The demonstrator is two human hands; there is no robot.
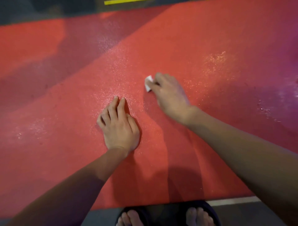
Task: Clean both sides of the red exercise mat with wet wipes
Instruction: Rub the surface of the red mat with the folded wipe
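The red exercise mat (193, 48) lies flat on the floor and fills most of the view, with wet, glistening patches across its middle. My right hand (169, 95) grips a small folded white wet wipe (148, 83) and holds it down on the mat near the centre. Only the wipe's left part shows past my fingers. My left hand (120, 127) rests on the mat a little nearer to me, fingers mostly straight and pressing on the surface.
My two feet in dark sandals (167, 214) stand on the grey floor just off the mat's near edge. A yellow strip (125, 2) lies on the dark floor beyond the far edge. A white line (233, 201) runs on the floor at lower right.
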